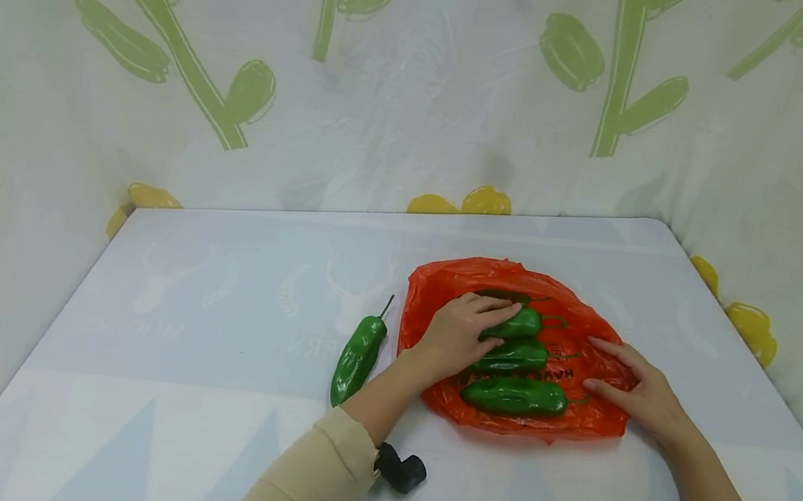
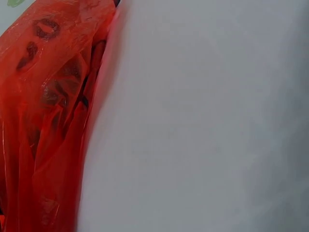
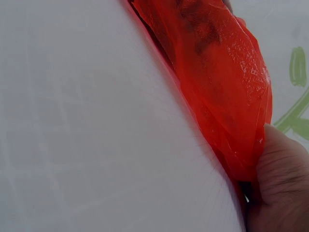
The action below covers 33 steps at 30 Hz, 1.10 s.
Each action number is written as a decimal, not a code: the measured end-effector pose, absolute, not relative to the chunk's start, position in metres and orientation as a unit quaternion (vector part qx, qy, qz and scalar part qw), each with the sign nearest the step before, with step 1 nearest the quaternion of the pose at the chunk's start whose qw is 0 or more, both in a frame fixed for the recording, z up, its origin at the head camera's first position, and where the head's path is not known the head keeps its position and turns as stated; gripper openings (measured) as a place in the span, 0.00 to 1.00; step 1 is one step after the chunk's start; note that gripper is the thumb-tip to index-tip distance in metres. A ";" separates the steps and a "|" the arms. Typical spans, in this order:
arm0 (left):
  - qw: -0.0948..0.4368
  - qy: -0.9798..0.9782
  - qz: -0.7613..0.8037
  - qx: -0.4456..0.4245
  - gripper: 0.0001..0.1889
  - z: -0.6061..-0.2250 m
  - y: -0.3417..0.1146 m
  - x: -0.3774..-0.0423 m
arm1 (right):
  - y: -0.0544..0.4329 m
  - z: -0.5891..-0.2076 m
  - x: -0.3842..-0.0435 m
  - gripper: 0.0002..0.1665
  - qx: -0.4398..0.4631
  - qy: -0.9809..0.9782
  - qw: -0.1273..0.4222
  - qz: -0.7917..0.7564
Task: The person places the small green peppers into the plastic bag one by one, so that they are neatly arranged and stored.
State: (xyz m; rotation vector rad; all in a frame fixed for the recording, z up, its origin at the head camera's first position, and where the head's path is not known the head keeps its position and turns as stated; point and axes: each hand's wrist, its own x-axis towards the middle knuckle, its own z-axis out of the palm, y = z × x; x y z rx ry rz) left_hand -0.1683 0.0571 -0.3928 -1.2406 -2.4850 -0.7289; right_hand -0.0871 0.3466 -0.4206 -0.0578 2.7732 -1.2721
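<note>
A red plastic bag (image 1: 442, 289) lies on the table with several glossy green peppers in a row on it; the nearest pepper (image 1: 515, 396) lies in full view. My left hand (image 1: 459, 333) reaches over their left ends. Its fingers and thumb straddle the second pepper (image 1: 522, 324) from the back and hide part of it. At the bag's right side, my right hand (image 1: 647, 398) rests with thumb and fingers spread. The right wrist view shows its thumb (image 3: 282, 164) against the bag (image 3: 222, 87). Only the bag (image 2: 48, 111) and table show in the left wrist view.
Another green pepper (image 1: 358, 360) lies left of the bag, beside my left forearm. Behind the white table (image 1: 211, 327) hangs a pale curtain (image 1: 427, 103) with green leaf prints. Both wrists carry black camera mounts (image 1: 400, 469).
</note>
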 end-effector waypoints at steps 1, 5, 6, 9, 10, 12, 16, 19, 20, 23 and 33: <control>0.132 -0.861 -0.248 -0.425 0.26 -0.393 0.057 -0.168 | 0.347 -0.421 -0.087 0.37 -0.018 0.908 0.047 -0.415; 0.120 -0.865 -0.250 -0.418 0.24 -0.394 0.059 -0.169 | 0.347 -0.420 -0.087 0.37 -0.017 0.908 0.050 -0.415; 0.119 -0.865 -0.252 -0.417 0.24 -0.395 0.060 -0.169 | 0.346 -0.420 -0.087 0.37 -0.017 0.909 0.049 -0.414; 0.118 -0.864 -0.257 -0.416 0.24 -0.396 0.062 -0.170 | 0.346 -0.420 -0.087 0.38 -0.015 0.903 0.050 -0.426; 0.118 -0.864 -0.257 -0.416 0.24 -0.396 0.063 -0.170 | 0.346 -0.420 -0.087 0.38 -0.016 0.902 0.050 -0.429; 0.117 -0.864 -0.259 -0.415 0.25 -0.396 0.063 -0.170 | 0.347 -0.419 -0.087 0.38 -0.016 0.902 0.050 -0.429; 0.119 -0.863 -0.265 -0.414 0.25 -0.395 0.064 -0.169 | 0.347 -0.420 -0.088 0.37 -0.020 0.905 0.044 -0.422; 0.122 -0.860 -0.271 -0.414 0.25 -0.394 0.064 -0.168 | 0.348 -0.420 -0.088 0.37 -0.022 0.905 0.040 -0.422; 0.123 -0.859 -0.273 -0.414 0.25 -0.394 0.064 -0.168 | 0.348 -0.421 -0.088 0.37 -0.023 0.906 0.038 -0.420; 0.120 -0.858 -0.285 -0.410 0.26 -0.394 0.063 -0.167 | 0.348 -0.420 -0.087 0.37 -0.023 0.904 0.040 -0.424; 0.098 -0.846 -0.348 -0.392 0.28 -0.386 0.051 -0.162 | 0.347 -0.421 -0.087 0.36 -0.027 0.905 0.037 -0.422</control>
